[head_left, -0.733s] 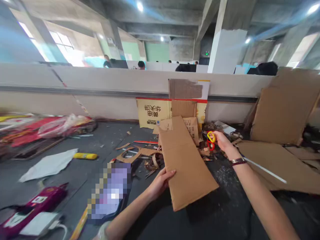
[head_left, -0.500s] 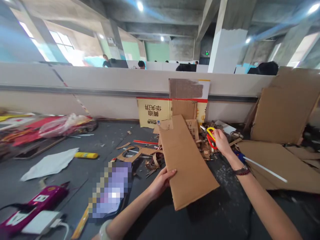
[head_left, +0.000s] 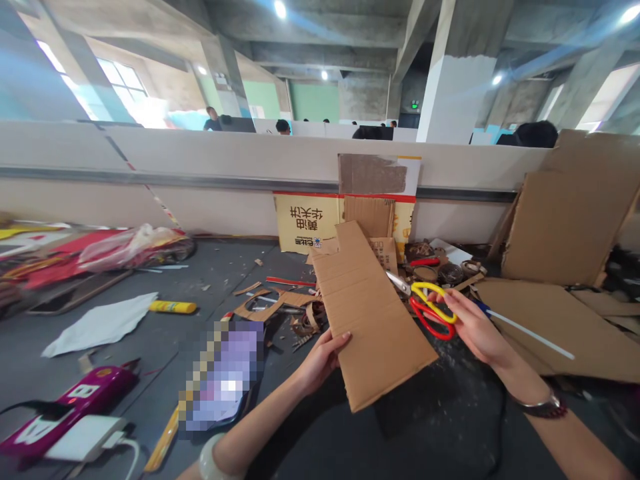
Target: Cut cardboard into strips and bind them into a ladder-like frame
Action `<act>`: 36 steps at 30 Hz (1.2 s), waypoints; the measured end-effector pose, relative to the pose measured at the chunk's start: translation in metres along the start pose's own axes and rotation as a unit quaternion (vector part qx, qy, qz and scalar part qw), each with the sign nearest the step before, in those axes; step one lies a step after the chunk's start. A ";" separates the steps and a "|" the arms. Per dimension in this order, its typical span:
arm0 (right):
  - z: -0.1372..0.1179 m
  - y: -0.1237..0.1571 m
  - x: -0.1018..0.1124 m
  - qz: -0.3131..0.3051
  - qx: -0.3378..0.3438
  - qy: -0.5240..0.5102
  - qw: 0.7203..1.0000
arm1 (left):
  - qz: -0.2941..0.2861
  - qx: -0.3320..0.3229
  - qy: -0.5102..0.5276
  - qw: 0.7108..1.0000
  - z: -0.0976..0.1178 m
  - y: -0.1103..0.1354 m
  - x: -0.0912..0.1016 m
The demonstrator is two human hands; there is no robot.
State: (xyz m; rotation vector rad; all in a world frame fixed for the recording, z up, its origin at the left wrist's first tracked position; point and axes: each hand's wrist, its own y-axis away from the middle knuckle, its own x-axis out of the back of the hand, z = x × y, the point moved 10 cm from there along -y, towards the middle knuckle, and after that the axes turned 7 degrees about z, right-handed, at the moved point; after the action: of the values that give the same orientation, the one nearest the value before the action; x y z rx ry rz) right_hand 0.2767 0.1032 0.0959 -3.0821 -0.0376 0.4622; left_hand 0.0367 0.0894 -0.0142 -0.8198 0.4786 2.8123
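Observation:
My left hand [head_left: 323, 360] grips the left edge of a long brown cardboard sheet [head_left: 373, 320], which is tilted up off the dark table. To the right of the sheet, my right hand [head_left: 475, 330] is closed on a pair of scissors [head_left: 427, 307] with one yellow and one red handle loop. The scissor blades point left toward the sheet's right edge. A watch sits on my right wrist and a pale bangle on my left.
Cardboard scraps [head_left: 280, 307] and cut-outs litter the table behind the sheet. Large cardboard panels [head_left: 560, 267] lean and lie at the right. A yellow printed box [head_left: 305, 223] stands against the partition. A yellow tube [head_left: 173, 307], white paper [head_left: 100, 327] and a magenta device [head_left: 70, 407] lie left.
My right hand lifted the scissors from the scrap pile at the back and brought them nearer, beside the sheet's right edge. The cardboard sheet tilted slightly; my left hand kept its hold.

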 end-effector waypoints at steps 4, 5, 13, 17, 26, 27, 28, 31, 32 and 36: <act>0.040 0.013 0.022 0.018 -0.122 -0.098 0.988 | 0.009 0.003 -0.003 1.000 -0.001 0.000 0.002; 0.049 0.016 0.027 0.029 -0.143 -0.114 0.983 | 0.010 0.004 -0.006 1.000 -0.001 0.000 0.002; 0.097 0.033 0.047 0.022 -0.295 -0.097 0.950 | 0.033 -0.002 -0.028 0.999 0.002 0.000 0.007; 0.111 0.031 0.055 0.026 -0.316 -0.079 0.945 | 0.041 0.000 -0.036 0.998 0.003 0.001 0.007; 0.125 0.057 0.035 -0.082 -0.351 -0.068 0.930 | 0.069 -0.018 -0.016 0.997 0.006 -0.002 0.015; 0.120 0.058 0.033 -0.092 -0.338 -0.075 0.934 | 0.072 -0.018 -0.016 0.997 0.006 -0.002 0.017; 0.114 0.057 0.031 -0.098 -0.316 -0.077 0.941 | 0.075 -0.019 -0.016 0.997 0.006 -0.003 0.018; 0.093 0.053 0.033 -0.110 -0.236 -0.050 0.964 | 0.084 -0.022 -0.014 0.996 0.007 -0.004 0.020; 0.088 0.052 0.034 -0.113 -0.215 -0.039 0.969 | 0.086 -0.022 -0.014 0.996 0.007 -0.004 0.020; 0.082 0.052 0.040 -0.121 -0.178 -0.001 0.977 | 0.092 -0.034 -0.020 0.995 0.011 -0.003 0.018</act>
State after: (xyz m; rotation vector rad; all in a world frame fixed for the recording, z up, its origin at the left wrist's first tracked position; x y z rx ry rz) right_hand 0.2918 0.0538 0.0041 -3.3537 -0.5485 0.4933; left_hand 0.0168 0.0972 -0.0157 -0.7664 0.4764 3.0241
